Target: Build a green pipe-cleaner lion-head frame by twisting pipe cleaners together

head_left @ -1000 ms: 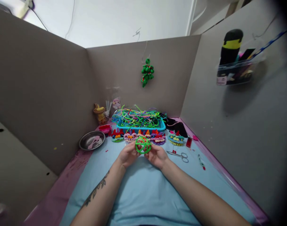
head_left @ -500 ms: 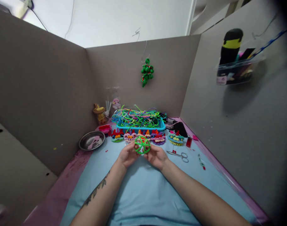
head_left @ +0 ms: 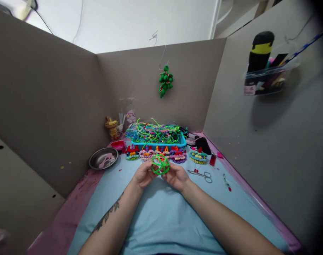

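Observation:
A bright green openwork ball (head_left: 160, 164), made of crossing thin strands, is held up over the blue cloth between both hands. My left hand (head_left: 144, 174) grips its left side, fingers closed on the strands. On the opposite side my right hand (head_left: 177, 176) pinches it with thumb and fingers. Some fingertips are hidden behind the ball. Just beyond it sits a row of colourful fuzzy figures, among them a red and green one (head_left: 132, 153), a pink one (head_left: 146, 154) and a purple one (head_left: 178, 156).
A blue tray (head_left: 161, 145) heaped with coloured fuzzy stems stands at the back. Scissors (head_left: 203, 175) lie to the right, near a yellow and blue figure (head_left: 198, 157). At left is a metal bowl (head_left: 92, 163). Grey panels (head_left: 161, 60) enclose the table, one carrying a plastic holder (head_left: 270, 79).
The green ball has turned slightly between my fingers, so its strands cross in a different pattern. Both hands stay in nearly the same place and keep their grip.

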`<state>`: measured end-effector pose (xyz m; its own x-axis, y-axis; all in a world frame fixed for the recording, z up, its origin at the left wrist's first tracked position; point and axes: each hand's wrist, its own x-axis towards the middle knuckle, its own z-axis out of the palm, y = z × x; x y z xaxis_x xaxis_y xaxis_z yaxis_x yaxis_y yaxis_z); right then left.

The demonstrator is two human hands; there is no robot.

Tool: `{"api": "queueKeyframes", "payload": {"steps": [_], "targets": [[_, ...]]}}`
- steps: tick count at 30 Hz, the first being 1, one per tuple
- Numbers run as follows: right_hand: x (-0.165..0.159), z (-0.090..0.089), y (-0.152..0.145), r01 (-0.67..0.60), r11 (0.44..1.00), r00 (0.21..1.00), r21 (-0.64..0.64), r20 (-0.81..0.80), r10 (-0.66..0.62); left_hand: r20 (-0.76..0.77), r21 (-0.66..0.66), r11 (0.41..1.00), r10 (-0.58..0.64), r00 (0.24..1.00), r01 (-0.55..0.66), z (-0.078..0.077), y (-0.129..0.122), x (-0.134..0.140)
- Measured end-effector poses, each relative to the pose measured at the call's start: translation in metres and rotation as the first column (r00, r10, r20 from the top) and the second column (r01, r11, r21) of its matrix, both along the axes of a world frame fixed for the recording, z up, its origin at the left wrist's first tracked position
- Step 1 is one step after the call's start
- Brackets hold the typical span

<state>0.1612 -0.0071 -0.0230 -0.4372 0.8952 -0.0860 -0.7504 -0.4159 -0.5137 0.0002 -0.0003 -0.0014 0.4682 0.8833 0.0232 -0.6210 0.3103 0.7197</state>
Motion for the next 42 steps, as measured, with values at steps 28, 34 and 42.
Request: {"api": "queueKeyframes", "payload": {"steps": [28,34,42], "targets": [[-0.002,0.008,0.001,0.178,0.984,0.968,0.012,0.177,-0.178,0.009,-0.007,0.996,0.09,0.996,-0.09,0.001,0.001,-0.001],[-0.005,0.006,0.001,0.417,0.774,0.672,0.476,0.412,-0.615,-0.026,-0.121,0.962,0.243,0.97,-0.245,-0.001,0.009,-0.006],[-0.009,0.014,-0.009,0.199,0.622,0.479,0.757,0.479,-0.736,0.019,-0.096,0.988,0.125,0.992,-0.122,-0.006,0.008,-0.004]]}}
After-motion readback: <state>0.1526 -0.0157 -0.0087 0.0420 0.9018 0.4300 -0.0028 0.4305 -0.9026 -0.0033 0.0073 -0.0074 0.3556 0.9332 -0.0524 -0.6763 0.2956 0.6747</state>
